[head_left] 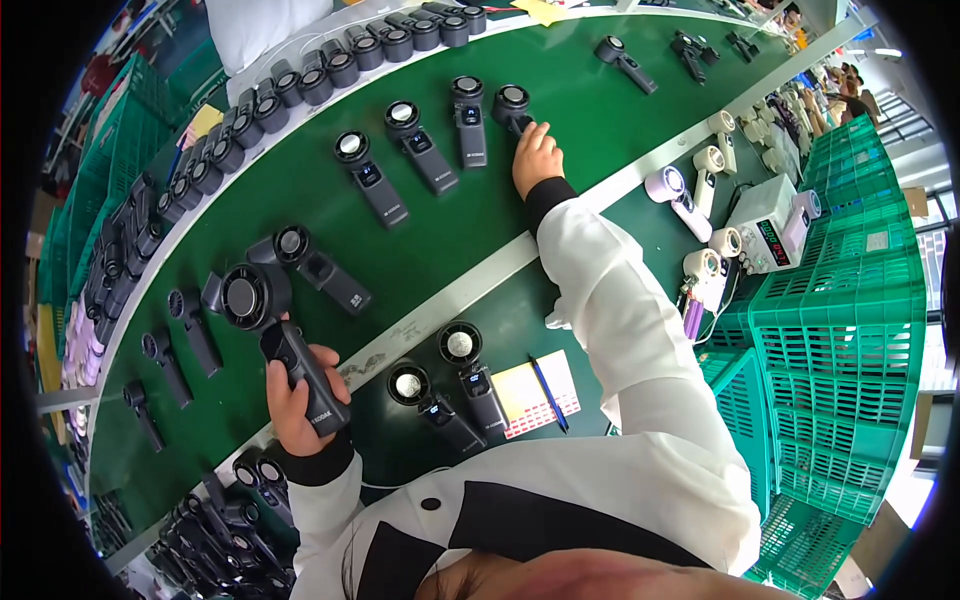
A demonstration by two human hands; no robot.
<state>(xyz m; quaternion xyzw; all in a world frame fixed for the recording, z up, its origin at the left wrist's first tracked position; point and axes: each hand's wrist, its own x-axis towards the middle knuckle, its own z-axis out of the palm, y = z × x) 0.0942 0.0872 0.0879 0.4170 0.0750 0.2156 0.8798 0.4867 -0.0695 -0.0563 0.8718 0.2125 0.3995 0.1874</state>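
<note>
My left hand [293, 408] is wrapped round the handle of a black handheld fan [305, 378], whose round head tilts up toward the far left. At the far side, my right hand [538, 158] has its fingers closed about the handle of another black handheld fan [512, 98]; the hand hides most of that handle. Left of it lie three more fans with lit displays: one upright fan [470, 125], one slanted fan [425, 150] and a third fan [372, 180]. A fan with a folded-out head [320, 270] lies just beyond the fan in my left hand.
Small fans line the green belt [560, 70] and its far ledge [330, 75]. Nearer me are two fans [460, 345], a notepad [515, 395] and a blue pen [549, 393]. On the right stand a power supply [765, 225], pale fans [680, 200] and green crates [840, 340].
</note>
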